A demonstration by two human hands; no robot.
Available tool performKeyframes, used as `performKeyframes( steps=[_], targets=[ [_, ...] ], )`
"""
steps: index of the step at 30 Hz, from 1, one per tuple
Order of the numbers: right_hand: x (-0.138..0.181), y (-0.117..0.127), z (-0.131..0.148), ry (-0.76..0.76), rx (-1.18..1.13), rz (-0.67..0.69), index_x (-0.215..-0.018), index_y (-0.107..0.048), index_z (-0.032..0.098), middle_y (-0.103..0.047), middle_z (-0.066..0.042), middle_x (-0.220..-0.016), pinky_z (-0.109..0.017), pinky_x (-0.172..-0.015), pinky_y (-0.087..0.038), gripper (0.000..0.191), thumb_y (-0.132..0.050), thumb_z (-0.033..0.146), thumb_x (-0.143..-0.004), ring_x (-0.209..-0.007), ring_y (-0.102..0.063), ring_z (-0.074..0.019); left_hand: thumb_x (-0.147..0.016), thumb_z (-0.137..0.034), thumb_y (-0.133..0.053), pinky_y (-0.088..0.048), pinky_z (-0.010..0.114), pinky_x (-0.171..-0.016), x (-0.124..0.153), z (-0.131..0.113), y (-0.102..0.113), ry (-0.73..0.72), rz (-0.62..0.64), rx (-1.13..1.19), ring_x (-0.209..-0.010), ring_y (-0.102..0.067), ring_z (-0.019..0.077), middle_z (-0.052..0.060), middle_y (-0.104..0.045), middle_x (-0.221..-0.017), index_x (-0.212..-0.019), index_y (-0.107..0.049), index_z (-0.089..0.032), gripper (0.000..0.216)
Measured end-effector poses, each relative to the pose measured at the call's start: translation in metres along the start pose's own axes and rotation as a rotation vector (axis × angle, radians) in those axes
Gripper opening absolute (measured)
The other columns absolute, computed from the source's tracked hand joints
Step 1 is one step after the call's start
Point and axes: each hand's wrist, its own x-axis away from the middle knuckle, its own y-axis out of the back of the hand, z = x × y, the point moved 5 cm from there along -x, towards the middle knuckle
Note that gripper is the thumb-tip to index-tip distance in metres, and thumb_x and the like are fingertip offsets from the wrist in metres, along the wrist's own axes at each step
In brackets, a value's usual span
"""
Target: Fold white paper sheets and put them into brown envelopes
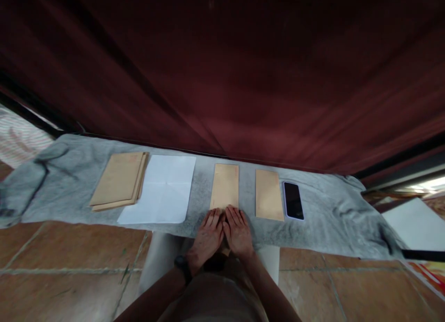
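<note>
A brown paper envelope (225, 185) lies flat on the grey cloth in front of me. On its near end rest my left hand (209, 233) and my right hand (238, 230), side by side with thumbs close together. The fingers of both hands are stretched out and pressed flat, covering the envelope's lower part. A second brown envelope (269, 195) lies to the right, apart from my hands. Left of my hands are white paper sheets (160, 189), and a stack of larger brown envelopes (118, 179) overlaps their left edge.
A phone (294, 200) in a pale purple case lies right of the second envelope. The grey cloth (327, 210) covers a narrow surface. Behind it rises a dark red fabric panel (222, 90). Tiled floor (79, 252) shows below, and a white board (417, 224) stands at far right.
</note>
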Motion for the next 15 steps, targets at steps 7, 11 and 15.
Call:
performKeyframes(
  steps=[7, 11, 15],
  targets=[
    [0.007, 0.001, -0.004, 0.043, 0.041, -0.020, -0.151, -0.048, 0.016, -0.053, -0.010, -0.153, -0.045, -0.122, -0.031, 0.048, -0.042, 0.025, -0.104, -0.143, -0.047, -0.0231, -0.101, -0.023, -0.039, -0.041, 0.046, -0.117, 0.003, 0.005, 0.006, 0.061, -0.036, 0.048, -0.138, -0.053, 0.0280, 0.015, -0.061, -0.143, -0.141, -0.056, -0.012, 0.045],
    [0.011, -0.004, -0.007, 0.063, 0.041, -0.053, -0.149, -0.050, 0.014, -0.053, -0.011, -0.152, -0.045, -0.123, -0.029, 0.049, -0.044, 0.020, -0.100, -0.142, -0.048, -0.0227, -0.104, -0.030, -0.037, -0.038, 0.045, -0.120, -0.017, 0.004, 0.008, 0.023, -0.062, 0.124, -0.147, -0.041, 0.0253, 0.014, -0.048, -0.156, -0.150, -0.046, -0.013, 0.049],
    [0.016, -0.015, -0.009, 0.079, 0.024, -0.081, -0.140, -0.060, 0.012, -0.061, -0.013, -0.144, -0.047, -0.124, -0.028, 0.046, -0.051, 0.022, -0.096, -0.140, -0.050, -0.0257, -0.105, -0.037, -0.038, -0.031, 0.044, -0.124, -0.048, -0.009, 0.006, -0.114, -0.027, 0.197, -0.154, -0.028, 0.0221, 0.012, -0.036, -0.164, -0.154, -0.039, -0.014, 0.054]
  ],
)
